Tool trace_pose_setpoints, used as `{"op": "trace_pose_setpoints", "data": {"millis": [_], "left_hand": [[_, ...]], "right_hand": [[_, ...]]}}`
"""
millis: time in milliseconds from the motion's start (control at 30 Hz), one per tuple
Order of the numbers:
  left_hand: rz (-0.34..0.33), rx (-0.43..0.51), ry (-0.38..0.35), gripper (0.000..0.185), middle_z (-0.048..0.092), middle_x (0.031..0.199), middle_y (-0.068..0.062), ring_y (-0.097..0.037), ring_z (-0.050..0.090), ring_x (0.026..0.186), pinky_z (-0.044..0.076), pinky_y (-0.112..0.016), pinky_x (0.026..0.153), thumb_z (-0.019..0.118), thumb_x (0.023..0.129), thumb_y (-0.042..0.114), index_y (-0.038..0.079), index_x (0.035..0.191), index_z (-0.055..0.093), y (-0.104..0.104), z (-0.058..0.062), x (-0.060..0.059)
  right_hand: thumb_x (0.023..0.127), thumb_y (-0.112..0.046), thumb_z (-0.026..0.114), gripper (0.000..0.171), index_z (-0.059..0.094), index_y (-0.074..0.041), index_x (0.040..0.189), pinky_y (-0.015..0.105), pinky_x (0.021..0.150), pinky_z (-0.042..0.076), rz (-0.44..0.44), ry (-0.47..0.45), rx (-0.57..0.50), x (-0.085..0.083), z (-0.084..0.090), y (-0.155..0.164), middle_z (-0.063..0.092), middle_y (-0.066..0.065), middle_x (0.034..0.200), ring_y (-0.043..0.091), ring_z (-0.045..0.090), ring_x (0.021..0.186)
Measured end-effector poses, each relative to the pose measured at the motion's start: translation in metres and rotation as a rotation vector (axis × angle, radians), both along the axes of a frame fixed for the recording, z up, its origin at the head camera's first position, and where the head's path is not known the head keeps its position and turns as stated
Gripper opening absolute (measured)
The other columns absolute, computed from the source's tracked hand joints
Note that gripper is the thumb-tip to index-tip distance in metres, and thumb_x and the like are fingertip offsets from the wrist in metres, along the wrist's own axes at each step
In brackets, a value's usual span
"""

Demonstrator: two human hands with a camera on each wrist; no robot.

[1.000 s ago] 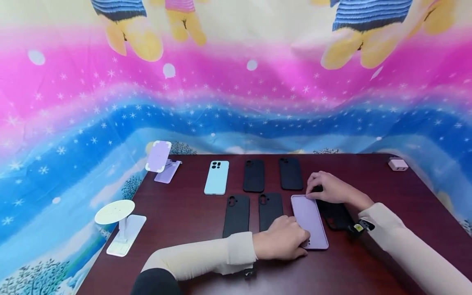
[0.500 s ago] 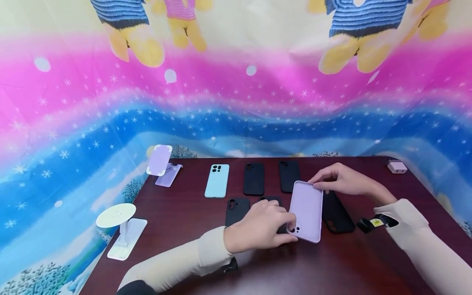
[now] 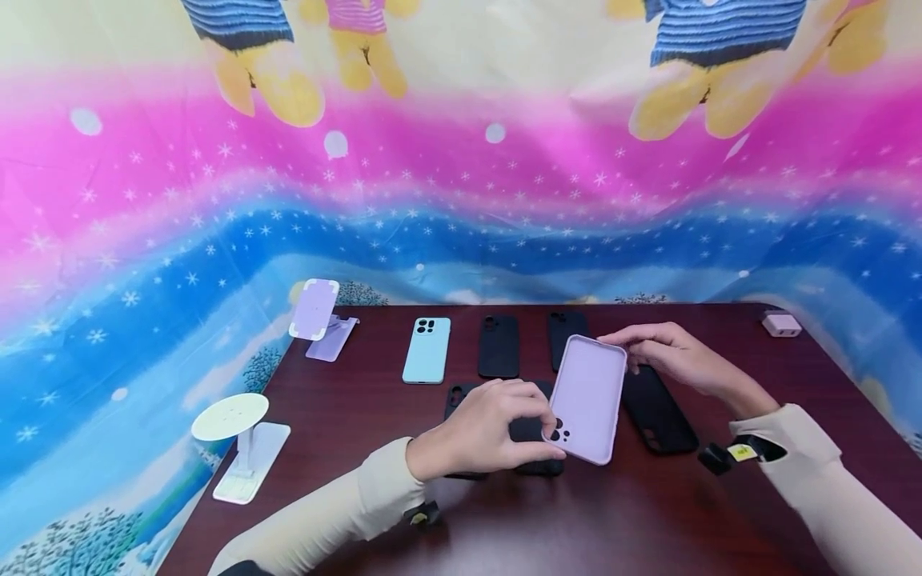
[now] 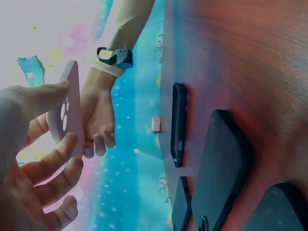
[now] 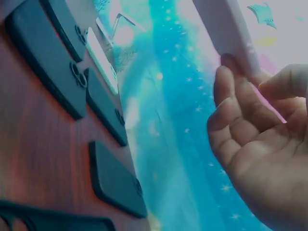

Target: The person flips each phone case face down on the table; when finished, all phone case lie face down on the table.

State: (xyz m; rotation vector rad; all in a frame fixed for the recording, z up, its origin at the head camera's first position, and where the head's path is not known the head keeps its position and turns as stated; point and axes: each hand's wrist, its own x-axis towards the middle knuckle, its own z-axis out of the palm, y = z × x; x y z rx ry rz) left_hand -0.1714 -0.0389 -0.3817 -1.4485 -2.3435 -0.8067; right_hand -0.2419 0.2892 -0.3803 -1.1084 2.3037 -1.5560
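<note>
A lilac phone case is held tilted, raised above the tabletop, its lower left corner pinched by the left hand and its upper right corner by the right hand. Farther back, a light-blue phone case is laid flat.

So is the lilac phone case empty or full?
Empty: in the head view, the lilac phone case shows its bare inner face, with no phone inside.

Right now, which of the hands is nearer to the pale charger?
Right. The right hand, at the lilac case's upper end, is left of the charger in the head view; the left hand, at the case's lower corner, is farther left.
</note>
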Motion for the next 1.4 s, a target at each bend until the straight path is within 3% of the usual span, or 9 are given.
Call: {"op": "trace_pose_setpoints", "data": {"millis": [167, 267, 500, 700, 967, 1067, 1200, 1300, 1400], "left_hand": [[-0.022, 0.037, -0.006, 0.024, 0.059, 0.087, 0.018, 0.006, 0.053, 0.084, 0.037, -0.013, 0.073, 0.073, 0.079, 0.048, 0.028, 0.079, 0.061, 0.002, 0.004, 0.0], [-0.043, 0.056, -0.018, 0.024, 0.059, 0.088, 0.018, 0.007, 0.052, 0.084, 0.037, -0.012, 0.074, 0.073, 0.08, 0.047, 0.028, 0.08, 0.06, 0.004, 0.005, 0.0], [-0.104, 0.062, -0.081, 0.02, 0.058, 0.086, 0.02, 0.005, 0.053, 0.08, 0.038, -0.01, 0.07, 0.071, 0.083, 0.045, 0.028, 0.082, 0.06, 0.009, 0.002, 0.003], [-0.137, 0.05, -0.101, 0.018, 0.061, 0.083, 0.018, 0.002, 0.054, 0.074, 0.04, -0.013, 0.066, 0.068, 0.085, 0.045, 0.029, 0.084, 0.061, 0.011, 0.001, 0.004], [-0.149, 0.056, -0.107, 0.019, 0.063, 0.085, 0.016, 0.007, 0.053, 0.075, 0.039, -0.01, 0.066, 0.067, 0.086, 0.045, 0.028, 0.095, 0.066, 0.014, 0.004, 0.004], [-0.136, 0.07, -0.13, 0.037, 0.063, 0.088, 0.017, 0.009, 0.053, 0.078, 0.041, -0.011, 0.067, 0.068, 0.085, 0.046, 0.03, 0.117, 0.061, 0.015, 0.006, 0.004], [-0.098, 0.086, -0.152, 0.077, 0.062, 0.095, 0.017, 0.005, 0.054, 0.08, 0.041, -0.01, 0.069, 0.073, 0.08, 0.045, 0.031, 0.145, 0.033, 0.016, 0.008, 0.004], [-0.082, 0.092, -0.146, 0.093, 0.062, 0.101, 0.015, 0.002, 0.055, 0.081, 0.041, -0.01, 0.071, 0.075, 0.079, 0.042, 0.03, 0.151, 0.018, 0.017, 0.01, 0.004], [-0.074, 0.083, -0.113, 0.094, 0.062, 0.113, 0.012, 0.003, 0.055, 0.088, 0.041, -0.011, 0.071, 0.075, 0.08, 0.042, 0.031, 0.152, 0.015, 0.016, 0.011, 0.004]], "right_hand": [[0.094, 0.008, 0.048, 0.037, 0.05, 0.006, 0.131, 0.029, 0.075, 0.055, -0.02, -0.041, -0.126, 0.005, -0.011, -0.005, 0.067, 0.001, 0.117, 0.016, 0.067, 0.093], [0.091, 0.01, 0.052, 0.039, 0.051, 0.005, 0.13, 0.029, 0.078, 0.055, -0.014, -0.104, -0.265, 0.007, -0.02, -0.009, 0.066, 0.0, 0.119, 0.015, 0.068, 0.099], [0.092, 0.017, 0.043, 0.038, 0.059, 0.002, 0.123, 0.032, 0.089, 0.053, 0.112, -0.108, -0.454, 0.005, -0.032, -0.012, 0.045, 0.013, 0.145, 0.022, 0.054, 0.126], [0.094, 0.013, 0.041, 0.034, 0.062, -0.008, 0.11, 0.029, 0.088, 0.053, 0.2, -0.213, -0.517, 0.003, -0.037, -0.007, 0.054, 0.011, 0.138, 0.022, 0.055, 0.125], [0.094, 0.015, 0.039, 0.028, 0.06, -0.002, 0.101, 0.031, 0.084, 0.054, 0.144, -0.153, -0.534, 0.002, -0.035, -0.009, 0.064, 0.013, 0.123, 0.028, 0.064, 0.109], [0.093, 0.018, 0.039, 0.027, 0.058, 0.001, 0.099, 0.033, 0.085, 0.054, 0.156, -0.139, -0.553, 0.002, -0.034, -0.009, 0.064, 0.015, 0.119, 0.033, 0.066, 0.103], [0.092, 0.02, 0.039, 0.031, 0.06, 0.004, 0.109, 0.034, 0.087, 0.054, 0.164, -0.134, -0.545, 0.004, -0.032, -0.009, 0.064, 0.016, 0.118, 0.028, 0.065, 0.105], [0.091, 0.019, 0.043, 0.033, 0.061, 0.007, 0.116, 0.032, 0.087, 0.053, 0.131, -0.13, -0.541, 0.005, -0.03, -0.007, 0.065, 0.013, 0.116, 0.022, 0.065, 0.105], [0.091, 0.016, 0.047, 0.034, 0.062, 0.006, 0.12, 0.028, 0.085, 0.054, 0.073, -0.149, -0.518, 0.007, -0.029, -0.006, 0.068, 0.007, 0.115, 0.016, 0.066, 0.102]]}}
